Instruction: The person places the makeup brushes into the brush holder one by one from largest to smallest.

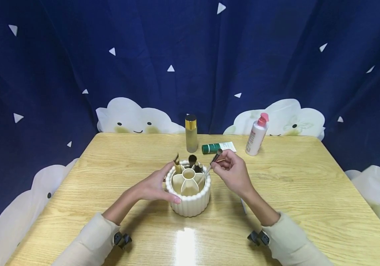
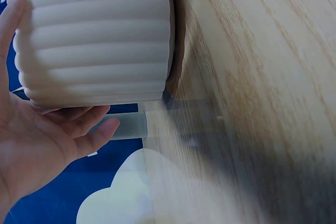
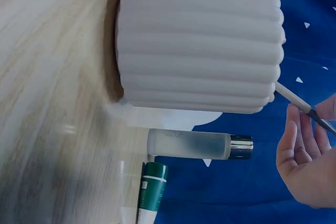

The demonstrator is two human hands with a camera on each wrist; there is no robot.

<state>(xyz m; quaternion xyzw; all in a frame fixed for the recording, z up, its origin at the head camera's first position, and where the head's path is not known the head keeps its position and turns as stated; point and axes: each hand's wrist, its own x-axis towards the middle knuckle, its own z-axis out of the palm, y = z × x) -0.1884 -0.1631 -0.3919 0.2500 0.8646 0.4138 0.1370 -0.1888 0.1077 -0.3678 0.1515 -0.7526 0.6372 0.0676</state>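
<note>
A cream ribbed makeup organizer with petal-shaped compartments stands on the table. My left hand holds its left side, the thumb along the front rim and the fingers round the back. Between thumb and fingers, my right hand pinches a makeup brush, dark bristle end up. The brush's pale handle slants down past the organizer's right rim, its lower end hidden inside in the right wrist view. Several other brushes, among them a round dark one, stand in the back compartments.
Behind the organizer stands a frosted bottle with a gold and black cap. A green and white tube lies beside it. Farther right is a white pump bottle with a pink top. A thin pale stick lies by the right forearm.
</note>
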